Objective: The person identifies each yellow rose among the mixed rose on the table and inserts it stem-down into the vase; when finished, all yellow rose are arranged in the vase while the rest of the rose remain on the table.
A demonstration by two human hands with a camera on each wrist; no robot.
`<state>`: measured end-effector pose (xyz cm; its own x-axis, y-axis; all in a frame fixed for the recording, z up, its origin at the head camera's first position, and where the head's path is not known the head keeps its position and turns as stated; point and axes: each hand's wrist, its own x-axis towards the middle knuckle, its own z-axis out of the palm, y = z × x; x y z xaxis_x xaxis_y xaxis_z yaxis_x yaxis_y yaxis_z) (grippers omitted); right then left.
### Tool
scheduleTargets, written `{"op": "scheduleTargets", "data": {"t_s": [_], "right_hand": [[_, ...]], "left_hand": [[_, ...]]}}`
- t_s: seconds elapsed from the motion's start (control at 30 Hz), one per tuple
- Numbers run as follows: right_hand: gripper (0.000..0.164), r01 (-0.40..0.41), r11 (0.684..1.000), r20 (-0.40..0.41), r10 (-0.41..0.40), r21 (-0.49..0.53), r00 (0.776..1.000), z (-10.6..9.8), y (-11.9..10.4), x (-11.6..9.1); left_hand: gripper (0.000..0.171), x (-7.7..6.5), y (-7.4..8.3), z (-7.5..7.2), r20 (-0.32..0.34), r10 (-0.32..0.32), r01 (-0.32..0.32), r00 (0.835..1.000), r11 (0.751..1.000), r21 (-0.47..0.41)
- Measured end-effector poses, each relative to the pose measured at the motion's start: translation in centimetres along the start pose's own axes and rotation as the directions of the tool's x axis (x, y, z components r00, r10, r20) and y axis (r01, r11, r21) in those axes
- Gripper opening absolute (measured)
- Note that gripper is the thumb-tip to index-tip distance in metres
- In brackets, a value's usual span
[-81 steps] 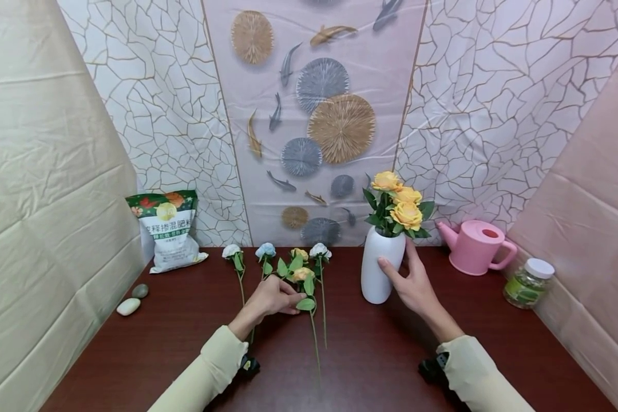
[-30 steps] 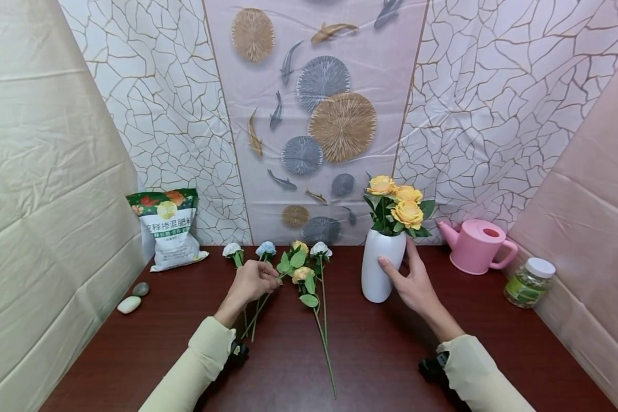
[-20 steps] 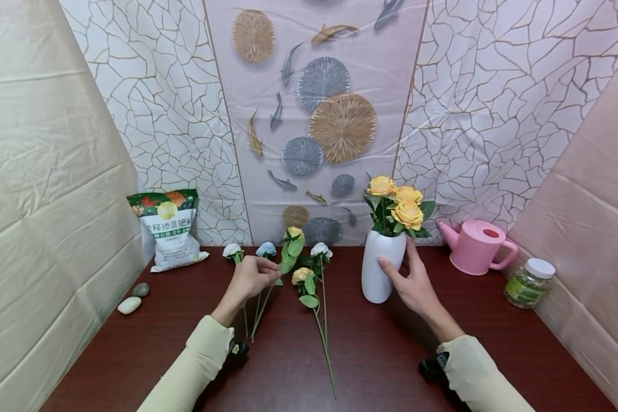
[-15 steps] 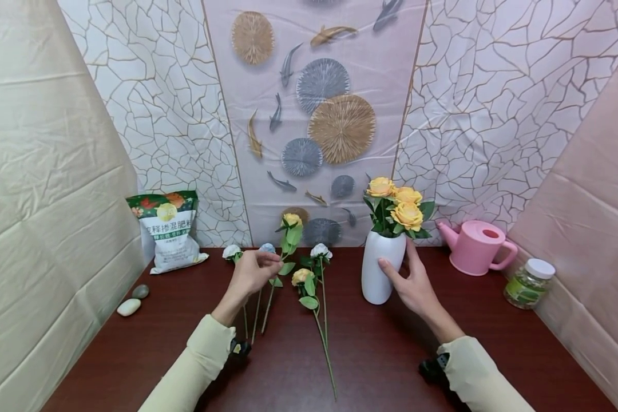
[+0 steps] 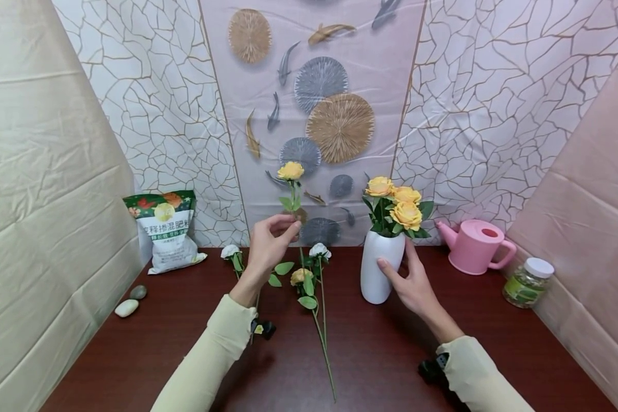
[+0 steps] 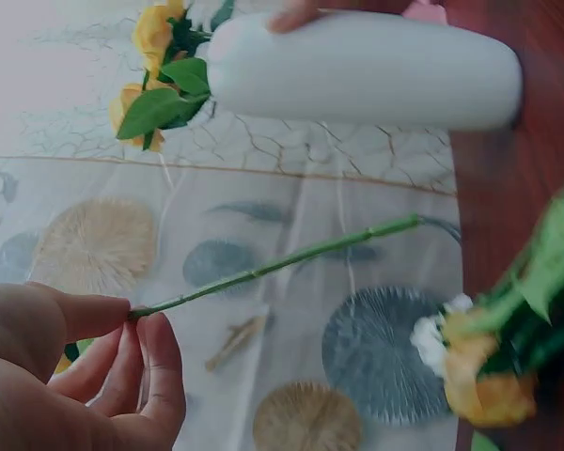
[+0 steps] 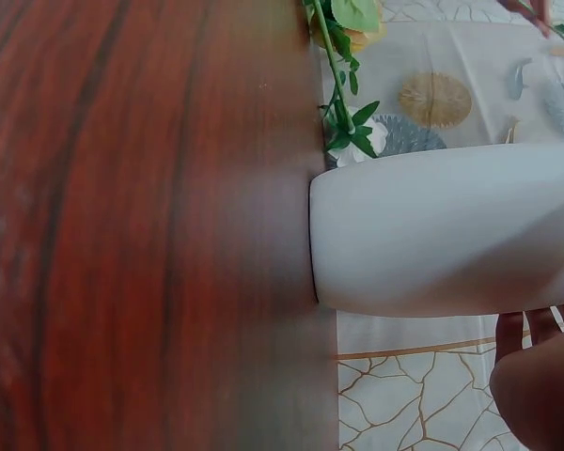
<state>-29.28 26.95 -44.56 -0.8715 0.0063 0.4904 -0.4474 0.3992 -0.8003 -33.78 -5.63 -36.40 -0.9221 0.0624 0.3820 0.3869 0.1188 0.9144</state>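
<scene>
Held flower (image 5: 290,171): it is yellow and up in the air, to the left of the white vase (image 5: 375,269), with a gap between them. Its long stem stands nearly straight up, head on top. In the left wrist view, the low end of the stem leans toward the vase.
Left hand (image 5: 269,246): this is the hand nearer the flower. Thumb and fingers pinch the stem under the head.
Right hand (image 5: 416,286): it grips the vase, thumb on the front, fingers round the right side.
Both hands: they are well apart, each on its own thing.
Vase spot: it stands on the dark red table (image 5: 391,360), top end up, with yellow roses (image 5: 407,214) in it. In the head view, the pinch is about as high as the vase's top.
Between the hands: a small yellow flower (image 5: 300,277) and a white flower (image 5: 319,250) lie on the table, stems close together.
Changed from half a second ago: the left hand and its flower are higher, and the stem is straighter. The right hand and vase look the same.
</scene>
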Motion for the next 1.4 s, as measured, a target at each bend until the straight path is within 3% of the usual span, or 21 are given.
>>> {"op": "scheduleTargets", "data": {"t_s": [0.27,0.5,0.7,0.93,1.03,1.27,1.4], "right_hand": [[0.079,0.001,1.0,-0.005,-0.001,0.004,1.0,0.0,0.0,-0.1],[0.079,0.01,1.0,-0.003,-0.01,0.011,1.0,0.0,0.0,0.0],[0.079,0.007,1.0,-0.006,-0.007,0.011,1.0,0.0,0.1,0.0],[0.077,0.014,1.0,-0.009,-0.014,0.012,1.0,0.0,-0.1,-0.1],[0.078,0.016,1.0,-0.011,-0.016,0.013,1.0,0.0,-0.1,0.0],[0.079,0.011,1.0,-0.011,-0.011,0.003,1.0,0.0,0.1,0.0],[0.078,0.007,1.0,-0.009,-0.007,0.0,1.0,0.0,0.0,0.0]], "left_hand": [[0.028,1.2,2.4,2.3,-0.018,0.022,-0.024,1.0,0.984,-0.175],[0.024,2.2,5.5,4.5,-0.022,0.157,-0.154,0.987,0.912,-0.38],[0.02,2.3,7.4,6.2,-0.089,0.237,-0.252,0.967,0.864,-0.436],[0.023,2.5,8.5,7.6,-0.153,0.272,-0.312,0.95,0.827,-0.468],[0.023,2.6,8.5,8.3,-0.155,0.284,-0.324,0.946,0.826,-0.461],[0.024,2.8,7.8,9.7,-0.113,0.332,-0.35,0.936,0.858,-0.375],[0.023,2.7,7.0,10.4,-0.07,0.324,-0.326,0.943,0.871,-0.368]]}}
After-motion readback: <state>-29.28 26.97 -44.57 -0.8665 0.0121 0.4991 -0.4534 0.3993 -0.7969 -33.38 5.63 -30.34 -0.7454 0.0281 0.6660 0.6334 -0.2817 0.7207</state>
